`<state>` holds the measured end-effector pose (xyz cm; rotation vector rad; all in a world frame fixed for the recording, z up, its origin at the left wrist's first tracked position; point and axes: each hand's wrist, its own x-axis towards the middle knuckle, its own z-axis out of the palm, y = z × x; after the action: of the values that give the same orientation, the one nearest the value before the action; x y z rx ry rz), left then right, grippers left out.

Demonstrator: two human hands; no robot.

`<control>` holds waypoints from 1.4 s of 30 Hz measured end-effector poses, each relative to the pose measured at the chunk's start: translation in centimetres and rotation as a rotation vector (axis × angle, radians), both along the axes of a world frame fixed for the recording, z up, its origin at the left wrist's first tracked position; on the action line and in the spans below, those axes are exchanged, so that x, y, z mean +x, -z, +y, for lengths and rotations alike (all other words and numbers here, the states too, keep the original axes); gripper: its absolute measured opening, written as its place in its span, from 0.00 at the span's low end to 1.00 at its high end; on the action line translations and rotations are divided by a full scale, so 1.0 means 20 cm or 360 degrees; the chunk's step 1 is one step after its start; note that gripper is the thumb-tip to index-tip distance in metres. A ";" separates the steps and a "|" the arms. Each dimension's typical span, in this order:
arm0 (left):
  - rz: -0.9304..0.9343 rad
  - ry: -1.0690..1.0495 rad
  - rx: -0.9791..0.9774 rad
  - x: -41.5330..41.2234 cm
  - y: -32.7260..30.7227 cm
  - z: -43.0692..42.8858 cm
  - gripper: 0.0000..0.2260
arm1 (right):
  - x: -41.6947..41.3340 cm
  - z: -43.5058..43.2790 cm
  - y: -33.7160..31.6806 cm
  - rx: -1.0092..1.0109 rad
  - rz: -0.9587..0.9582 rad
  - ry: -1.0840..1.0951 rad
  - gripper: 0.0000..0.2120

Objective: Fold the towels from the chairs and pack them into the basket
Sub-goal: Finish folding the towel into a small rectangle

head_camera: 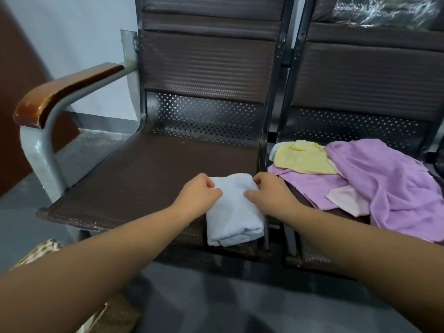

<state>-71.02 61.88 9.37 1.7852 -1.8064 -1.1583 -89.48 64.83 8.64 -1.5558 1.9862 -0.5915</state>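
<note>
**Folded Towel on the Left Seat**

A pale blue towel (234,212) lies folded into a narrow bundle on the near right part of the left chair seat (134,179). Its long axis runs near to far, and its rounded fold end points toward the seat's front edge.

The left hand (200,192) and right hand (271,195) both sit at its far end, fingers curled and pinching the cloth at either corner.

The right chair (365,75) carries a loose heap – purple towel (389,179), yellow towel (305,158), pink towel (346,198).

A woven basket (113,316) shows at the near left, partly hidden by the forearm. The floor (240,296) is grey – the wall (79,32) pale.
</note>
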 end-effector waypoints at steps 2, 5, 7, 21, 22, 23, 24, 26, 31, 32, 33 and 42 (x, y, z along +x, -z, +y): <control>-0.0025 -0.0062 0.0140 0.00 0.07 -0.01 0.09 | -0.04 -0.01 0.00 -0.0009 0.0060 0.0009 0.06; 0.0069 -0.0151 0.0366 -0.02 0.13 -0.02 0.19 | -0.09 -0.02 0.07 0.0222 0.0010 0.0106 0.09; 0.0142 -0.0190 0.0393 -0.05 0.15 -0.04 0.16 | -0.09 -0.02 0.12 0.0285 -0.0087 0.0112 0.12; 0.1297 -0.0283 0.0433 0.00 -0.08 -0.05 0.13 | 0.09 0.00 -0.01 -0.0050 -0.1158 0.0399 0.08; 0.1367 -0.0281 0.0381 0.04 -0.15 -0.03 0.12 | 0.11 -0.01 -0.07 -0.0091 -0.1222 0.0400 0.10; 0.1429 -0.0297 0.0345 0.07 -0.20 -0.03 0.11 | 0.13 -0.02 -0.11 -0.0117 -0.1302 0.0396 0.11; 0.1476 -0.0322 0.0304 0.13 -0.27 -0.02 0.11 | 0.17 -0.02 -0.17 -0.0122 -0.1398 0.0363 0.13; 0.1567 -0.0350 0.0249 0.23 -0.36 0.02 0.14 | 0.27 -0.02 -0.29 -0.0008 -0.1648 0.0253 0.15; 0.1658 -0.0491 0.0160 0.63 -0.54 0.16 0.15 | 0.69 -0.01 -0.55 0.0220 -0.1788 -0.0108 0.20; 0.1659 -0.0547 0.0112 0.73 -0.56 0.18 0.16 | 0.79 -0.01 -0.58 0.0153 -0.1765 -0.0148 0.19; 0.1668 -0.0579 0.0063 0.82 -0.57 0.21 0.18 | 0.88 -0.02 -0.60 0.0074 -0.1722 -0.0186 0.18; 0.1617 -0.1060 -0.0328 1.73 -0.39 0.53 0.22 | 1.88 0.06 -0.50 0.0157 -0.1389 -0.0627 0.16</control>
<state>-36.43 72.50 17.25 1.1465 -0.6400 -1.1830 -51.94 65.97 18.63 -1.2576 1.0138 -0.8069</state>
